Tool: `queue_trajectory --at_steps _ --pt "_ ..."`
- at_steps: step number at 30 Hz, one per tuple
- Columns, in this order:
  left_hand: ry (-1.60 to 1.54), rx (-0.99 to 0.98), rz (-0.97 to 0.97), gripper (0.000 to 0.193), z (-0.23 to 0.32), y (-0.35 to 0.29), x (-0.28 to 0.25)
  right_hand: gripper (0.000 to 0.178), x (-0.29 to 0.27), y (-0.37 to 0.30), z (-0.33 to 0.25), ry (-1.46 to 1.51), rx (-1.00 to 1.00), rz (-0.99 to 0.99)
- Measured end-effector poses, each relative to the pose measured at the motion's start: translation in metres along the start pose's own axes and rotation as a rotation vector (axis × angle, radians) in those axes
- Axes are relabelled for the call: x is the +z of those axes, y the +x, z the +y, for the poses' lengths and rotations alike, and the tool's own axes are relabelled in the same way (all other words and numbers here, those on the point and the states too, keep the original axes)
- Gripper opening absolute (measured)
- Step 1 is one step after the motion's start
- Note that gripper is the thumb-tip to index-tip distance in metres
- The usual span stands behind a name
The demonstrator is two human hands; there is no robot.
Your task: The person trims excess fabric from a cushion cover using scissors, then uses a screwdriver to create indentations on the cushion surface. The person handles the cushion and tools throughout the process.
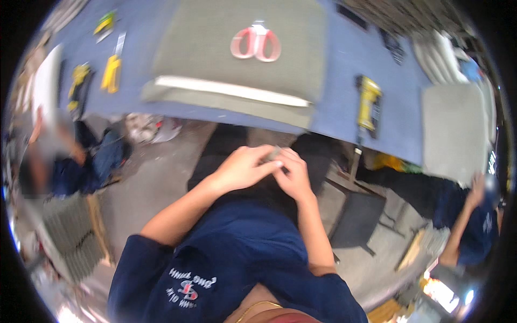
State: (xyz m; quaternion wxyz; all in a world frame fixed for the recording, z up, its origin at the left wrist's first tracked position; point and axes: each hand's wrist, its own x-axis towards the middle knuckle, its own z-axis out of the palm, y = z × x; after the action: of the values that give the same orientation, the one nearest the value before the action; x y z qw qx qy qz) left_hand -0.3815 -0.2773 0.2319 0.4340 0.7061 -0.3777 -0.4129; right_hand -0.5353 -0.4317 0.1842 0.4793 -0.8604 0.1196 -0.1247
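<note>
Above my lap, short of the table's front edge, my left hand and my right hand meet. Their fingers are bent and pressed together around a small greyish piece, mostly hidden and blurred, whose kind I cannot make out. Beyond them on the table lies a stack of grey-green fabric, with a pale strip along its near edge. Resting on the fabric is a pair of scissors with red-and-white handles, its blades hard to see in the glare.
On the blue tabletop lie a yellow-handled cutter, a yellow-and-black tool and another yellow tool at right. Co-workers sit at left and right. A dark stool stands to my right.
</note>
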Motion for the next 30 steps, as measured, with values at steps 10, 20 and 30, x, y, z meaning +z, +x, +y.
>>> queue_trajectory --at_steps 10,20,30 --pt "0.140 -0.066 0.090 0.034 -0.044 -0.017 -0.051 0.016 0.024 0.025 -0.006 0.023 0.101 -0.285" --pt "0.958 -0.409 0.683 0.043 -0.121 -0.108 -0.189 0.015 0.040 0.006 0.047 0.096 0.267 -0.008" --pt "-0.123 -0.325 0.973 0.051 -0.095 -0.036 -0.218 0.036 -0.032 0.044 0.046 0.257 0.514 0.565"
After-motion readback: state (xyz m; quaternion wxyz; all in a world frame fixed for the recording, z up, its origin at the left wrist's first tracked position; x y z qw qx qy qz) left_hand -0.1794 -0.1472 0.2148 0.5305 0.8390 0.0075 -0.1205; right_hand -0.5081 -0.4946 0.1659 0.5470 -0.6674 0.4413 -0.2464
